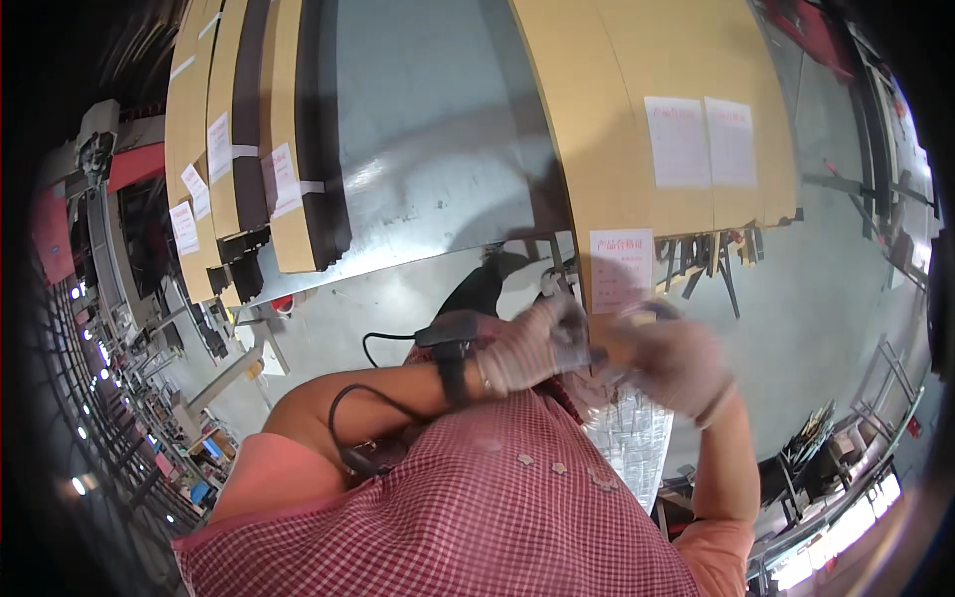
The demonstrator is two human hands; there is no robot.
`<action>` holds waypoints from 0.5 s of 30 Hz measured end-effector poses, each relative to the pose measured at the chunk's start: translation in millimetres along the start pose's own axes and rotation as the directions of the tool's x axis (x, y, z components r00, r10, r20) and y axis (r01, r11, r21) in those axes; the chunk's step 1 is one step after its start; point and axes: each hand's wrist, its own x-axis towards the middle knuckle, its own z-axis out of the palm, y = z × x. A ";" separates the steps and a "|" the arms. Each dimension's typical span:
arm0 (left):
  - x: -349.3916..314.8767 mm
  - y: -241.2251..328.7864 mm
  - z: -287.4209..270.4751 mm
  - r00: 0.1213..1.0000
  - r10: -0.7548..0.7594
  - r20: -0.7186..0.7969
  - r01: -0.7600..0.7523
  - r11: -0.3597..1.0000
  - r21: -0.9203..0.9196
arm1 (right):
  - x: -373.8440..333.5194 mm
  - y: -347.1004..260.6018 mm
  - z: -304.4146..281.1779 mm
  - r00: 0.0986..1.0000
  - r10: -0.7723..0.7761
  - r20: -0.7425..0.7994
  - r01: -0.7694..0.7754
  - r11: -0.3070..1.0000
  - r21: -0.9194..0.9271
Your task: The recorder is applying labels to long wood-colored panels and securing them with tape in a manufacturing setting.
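My left hand [532,346], in a pale glove, is closed beside the near end of a long tan board-like package [582,149]. A blurred, clear-looking scrap shows at its fingertips; I cannot make out what it is. My right hand [681,363], gloved too and smeared by motion, curls around a roundish thing at the same end, its kind unclear. A white label sheet [622,269] with red print lies on the package's near end, just beyond both hands. Two more label sheets [678,142] [731,142] lie on the wide tan package farther right.
Long tan and dark packages [284,129] with white labels stand side by side on a grey metal table [428,149] at the left. Dark bars [711,264] jut out under the right package. A film-wrapped bundle [632,448] lies below my hands. A black cable loops by my left arm.
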 end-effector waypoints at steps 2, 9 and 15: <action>-18.0 17.2 -4.4 0.989 0.049 0.136 -0.075 0.978 0.193 | 11.5 -20.4 -15.3 0.937 -0.139 0.320 0.127 0.990 0.058; 54.3 -24.1 -58.2 0.996 -0.038 0.082 0.026 0.989 0.144 | 20.1 135.3 -3.4 0.703 0.685 0.192 -0.673 0.553 0.491; 118.3 -140.2 -64.1 0.768 0.506 0.391 -0.622 0.734 0.273 | 31.1 209.6 86.5 0.934 0.162 0.317 -0.319 -0.017 0.948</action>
